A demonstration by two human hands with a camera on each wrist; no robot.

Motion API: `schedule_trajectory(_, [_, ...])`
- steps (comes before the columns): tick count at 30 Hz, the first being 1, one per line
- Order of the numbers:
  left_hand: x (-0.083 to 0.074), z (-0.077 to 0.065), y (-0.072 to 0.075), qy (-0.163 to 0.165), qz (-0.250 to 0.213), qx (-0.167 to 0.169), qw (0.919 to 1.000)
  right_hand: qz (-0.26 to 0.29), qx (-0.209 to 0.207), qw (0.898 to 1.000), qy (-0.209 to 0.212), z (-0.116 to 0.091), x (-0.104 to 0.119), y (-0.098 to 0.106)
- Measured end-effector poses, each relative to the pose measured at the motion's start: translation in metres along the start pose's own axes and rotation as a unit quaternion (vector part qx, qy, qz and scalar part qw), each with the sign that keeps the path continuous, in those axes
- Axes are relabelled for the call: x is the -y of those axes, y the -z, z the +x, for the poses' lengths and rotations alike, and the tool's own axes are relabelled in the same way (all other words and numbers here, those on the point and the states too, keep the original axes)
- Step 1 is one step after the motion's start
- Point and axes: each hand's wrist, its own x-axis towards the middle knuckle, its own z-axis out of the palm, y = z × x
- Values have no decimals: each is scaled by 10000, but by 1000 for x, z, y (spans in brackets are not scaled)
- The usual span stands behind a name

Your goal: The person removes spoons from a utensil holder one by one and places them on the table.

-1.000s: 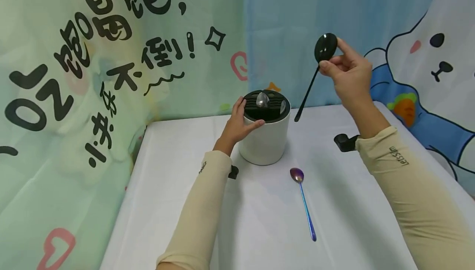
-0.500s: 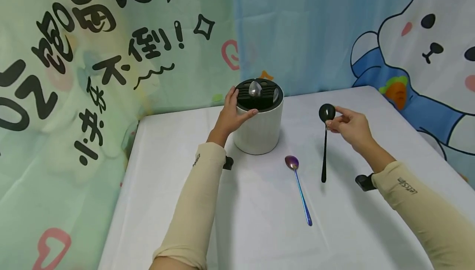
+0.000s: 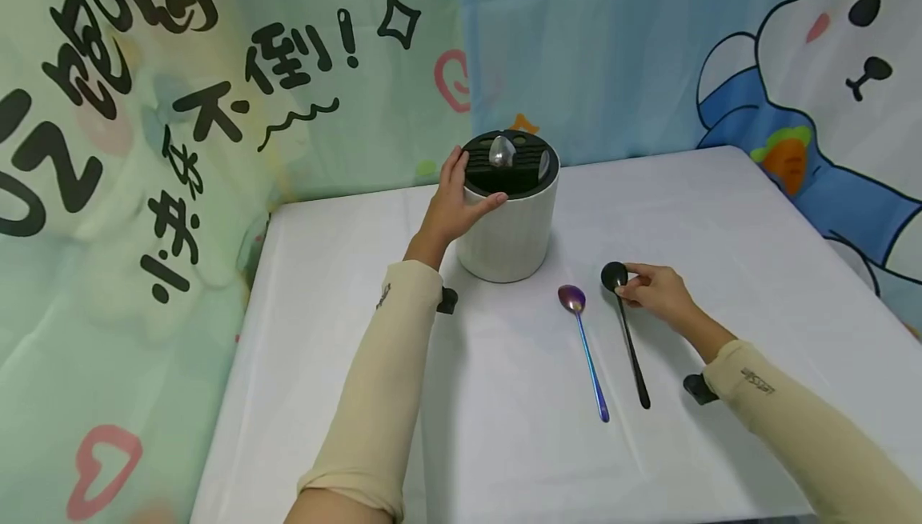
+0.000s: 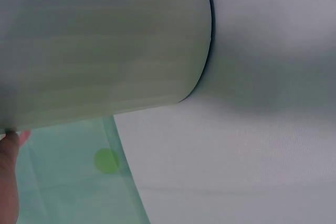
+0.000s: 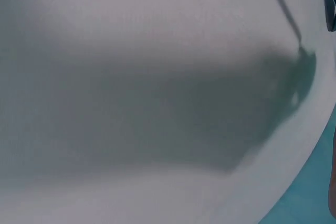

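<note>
My left hand (image 3: 450, 212) rests on the left side of a white cylindrical utensil holder (image 3: 507, 244) with a black slotted top, its fingers along the side and its thumb across the front near the rim. In the left wrist view the holder's wall (image 4: 105, 51) fills the upper left. My right hand (image 3: 657, 294) pinches a black spoon (image 3: 614, 275) where bowl meets handle, low over the table, handle pointing toward me. Beside it on the left lies a spoon with a purple bowl and blue handle (image 3: 591, 372). A silver spoon bowl (image 3: 502, 153) shows at the holder's top.
A white cloth covers the table (image 3: 346, 324). Behind it hang a green printed curtain (image 3: 360, 148) and a blue one (image 3: 591, 68) with a cartoon figure. The right hand's shadow (image 5: 184, 108) lies across the cloth in the right wrist view.
My right hand has come down from beside the holder with the black spoon, bringing it low over the table next to the purple-blue spoon. My left hand has stayed at the holder.
</note>
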Motion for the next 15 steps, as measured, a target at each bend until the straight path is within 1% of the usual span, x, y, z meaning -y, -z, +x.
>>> schedule_trajectory(4, [-1, 0, 3, 27, 6, -18, 10000, 62, 34, 10000, 2, 4, 0, -7])
schedule_trajectory(8, [-1, -1, 3, 66, -14, 17, 10000, 16, 126, 9999, -98, 6, -1, -14])
schedule_trajectory(15, [0, -1, 2, 10, -74, 57, 10000, -368, 138, 9990, -197, 6, -5, -20])
